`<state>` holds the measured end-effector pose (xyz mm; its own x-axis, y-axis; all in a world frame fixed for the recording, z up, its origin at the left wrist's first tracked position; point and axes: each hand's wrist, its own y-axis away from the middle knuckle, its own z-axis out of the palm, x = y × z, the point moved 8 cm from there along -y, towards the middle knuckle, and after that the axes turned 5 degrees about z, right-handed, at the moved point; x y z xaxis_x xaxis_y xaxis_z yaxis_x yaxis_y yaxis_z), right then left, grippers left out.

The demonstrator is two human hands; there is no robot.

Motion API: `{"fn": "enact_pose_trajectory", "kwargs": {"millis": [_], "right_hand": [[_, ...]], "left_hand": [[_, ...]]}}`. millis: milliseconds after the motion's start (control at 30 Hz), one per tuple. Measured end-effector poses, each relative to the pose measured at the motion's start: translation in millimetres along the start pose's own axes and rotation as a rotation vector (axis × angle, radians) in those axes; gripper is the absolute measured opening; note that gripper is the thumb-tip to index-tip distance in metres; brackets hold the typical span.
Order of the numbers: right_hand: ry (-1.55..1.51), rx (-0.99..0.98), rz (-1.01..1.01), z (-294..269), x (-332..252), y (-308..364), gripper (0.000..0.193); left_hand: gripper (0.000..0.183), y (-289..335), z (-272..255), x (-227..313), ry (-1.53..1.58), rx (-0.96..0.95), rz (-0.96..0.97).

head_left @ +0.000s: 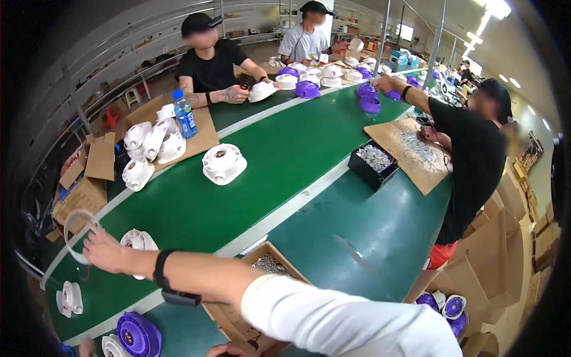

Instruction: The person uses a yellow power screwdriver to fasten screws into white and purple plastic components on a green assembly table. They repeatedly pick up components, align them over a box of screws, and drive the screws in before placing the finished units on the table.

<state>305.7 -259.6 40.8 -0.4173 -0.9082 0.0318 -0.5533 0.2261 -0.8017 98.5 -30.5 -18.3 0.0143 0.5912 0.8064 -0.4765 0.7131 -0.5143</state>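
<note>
My right arm, in a light sleeve with a black wristband, stretches across to the far left. My right hand point(102, 249) is closed on the edge of a thin white ring point(69, 229), held above the green belt. Just beside its wrist, partly covered, sits a white round housing point(138, 239). Another small white housing point(72, 297) lies below the hand. At the bottom edge my left hand point(235, 348) shows only in part, its fingers curled around something dark. An open cardboard box point(229, 321) with small metal parts lies beneath my forearm.
A white housing point(224, 164) sits mid-belt. A purple housing point(138, 334) lies at the near left. White housings and a blue bottle point(184, 114) stand on cardboard point(202, 134). A black bin point(373, 162) holds metal parts. Co-workers handle parts across the belt and at the right.
</note>
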Motion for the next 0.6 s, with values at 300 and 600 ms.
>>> {"fn": "enact_pose_trajectory", "kwargs": {"millis": [300, 600], "right_hand": [[-0.133, -0.342, 0.038, -262, 64, 113, 0.014], [-0.224, -0.554, 0.081, -279, 2, 308, 0.011]], "left_hand": [[0.043, 3, 18, 12, 0.055, 0.024, 0.031], [0.034, 7, 37, 7, -0.064, -0.014, -0.001]]}}
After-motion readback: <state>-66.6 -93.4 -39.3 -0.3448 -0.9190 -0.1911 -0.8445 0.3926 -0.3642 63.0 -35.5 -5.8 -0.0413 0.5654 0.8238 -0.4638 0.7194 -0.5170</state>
